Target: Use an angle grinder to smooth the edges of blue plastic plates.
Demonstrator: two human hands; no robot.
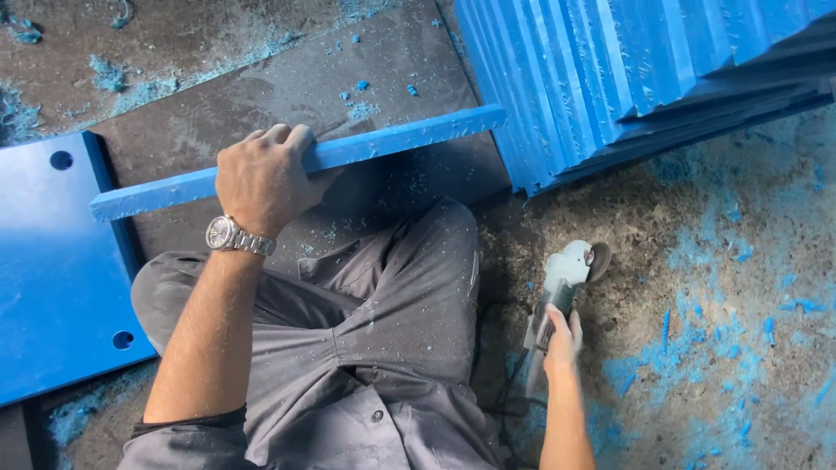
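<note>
Person crouched on the floor (662, 226), knees up in grey trousers (392, 322), looking straight down.

Left hand (261, 178): grip clenched over the top edge of a long blue strip (401, 135). Fingers curl over the far side, thumb on the near side. The strip runs from left-near to right-far, raised off the dark board (305, 78) beneath it, its right end just beside the stack of blue sheets (610, 61). A metal watch (228, 233) sits on that wrist.

Right hand (562, 339): grip wrapped round the body of a grey grinder (562, 278), disc end pointing far, resting low by the floor to the right of the knee. The disc is well apart from the strip. Whether it spins cannot be told. A dark cord (505, 383) trails near the body.

Step in hand, as I judge it: the strip is held steady and positioned, the grinder parked aside, so this reads as a pause between picking up the piece and working its edge. A next move would call for bringing the disc across the knee to the strip while the left grip stays firm, fingers kept clear of the edge being cut.

Around: a blue plate (43, 261) with round holes lies flat at left. Blue shavings (697, 348) scatter over the floor, thickest at right-near.
</note>
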